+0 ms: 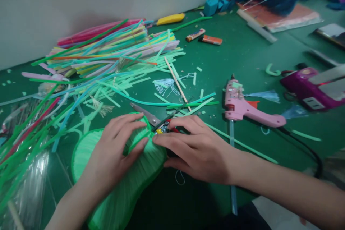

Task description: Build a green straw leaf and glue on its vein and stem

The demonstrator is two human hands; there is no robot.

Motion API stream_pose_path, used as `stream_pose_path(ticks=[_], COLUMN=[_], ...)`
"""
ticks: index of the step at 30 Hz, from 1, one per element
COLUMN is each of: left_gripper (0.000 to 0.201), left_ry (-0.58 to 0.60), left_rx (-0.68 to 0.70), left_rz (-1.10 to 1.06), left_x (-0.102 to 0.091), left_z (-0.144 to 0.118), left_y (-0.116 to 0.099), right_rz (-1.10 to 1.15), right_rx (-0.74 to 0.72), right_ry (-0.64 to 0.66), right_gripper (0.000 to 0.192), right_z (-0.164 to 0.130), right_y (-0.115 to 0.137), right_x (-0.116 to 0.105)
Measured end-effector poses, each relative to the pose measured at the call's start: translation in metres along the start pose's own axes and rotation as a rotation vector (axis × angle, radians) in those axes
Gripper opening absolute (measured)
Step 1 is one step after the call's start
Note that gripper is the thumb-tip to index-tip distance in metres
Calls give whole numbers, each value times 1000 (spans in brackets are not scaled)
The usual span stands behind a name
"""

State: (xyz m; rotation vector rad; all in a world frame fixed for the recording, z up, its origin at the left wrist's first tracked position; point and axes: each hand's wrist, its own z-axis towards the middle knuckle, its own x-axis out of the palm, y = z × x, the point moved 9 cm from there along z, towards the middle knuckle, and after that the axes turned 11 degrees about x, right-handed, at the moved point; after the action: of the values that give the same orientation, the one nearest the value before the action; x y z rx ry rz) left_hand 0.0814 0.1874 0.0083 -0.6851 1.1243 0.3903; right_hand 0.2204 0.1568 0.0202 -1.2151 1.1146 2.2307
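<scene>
My left hand (113,147) is closed on a light green pleated craft piece (118,197) with a darker fuzzy green edge. Its thumb and fingers pinch the upper part, where the edging curves inward. From the right, my right hand (201,147) meets the same piece, its fingertips pressed on the edge and its thumb lower down. Just behind the fingers lie scissors (147,113) with red on the handles, partly covered by my right hand. A thin dark strip (172,115) crosses them; what it is I cannot make out.
Bundles of colourful pipe cleaners (107,50) spread along the wall. A pink glue gun (239,106) with a glue stick stands at right, its cord trailing. Two lighters (210,40), a yellow cutter (170,19), a wooden stick (176,81) and a purple device (309,88) lie around.
</scene>
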Motion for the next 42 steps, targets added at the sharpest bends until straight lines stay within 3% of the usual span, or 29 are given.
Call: stream_pose_path(ticks=[7, 13, 19, 26, 30, 39, 42], left_gripper=[24, 30, 29, 31, 31, 40, 33], left_ry=[-34, 48, -1, -41, -31, -26, -25], left_rx=[34, 112, 121, 220, 204, 190, 177], left_rz=[17, -31, -6, 87, 79, 81, 77], left_x=[0, 3, 0, 3, 5, 6, 7], left_z=[1, -1, -1, -6, -9, -8, -6], left_y=[-2, -13, -16, -21, -19, -19, -17], right_rz=[0, 82, 146, 123, 78, 91, 100], right_rx=[-8, 98, 149, 197, 187, 217, 213], right_ry=[4, 63, 58, -2, -79, -34, -34], right_gripper=[38, 50, 55, 36, 25, 25, 27], right_z=[1, 0, 1, -6, -11, -10, -10], right_y=[0, -11, -14, -10, -1, 0, 1], right_x=[2, 9, 8, 3, -1, 1, 0])
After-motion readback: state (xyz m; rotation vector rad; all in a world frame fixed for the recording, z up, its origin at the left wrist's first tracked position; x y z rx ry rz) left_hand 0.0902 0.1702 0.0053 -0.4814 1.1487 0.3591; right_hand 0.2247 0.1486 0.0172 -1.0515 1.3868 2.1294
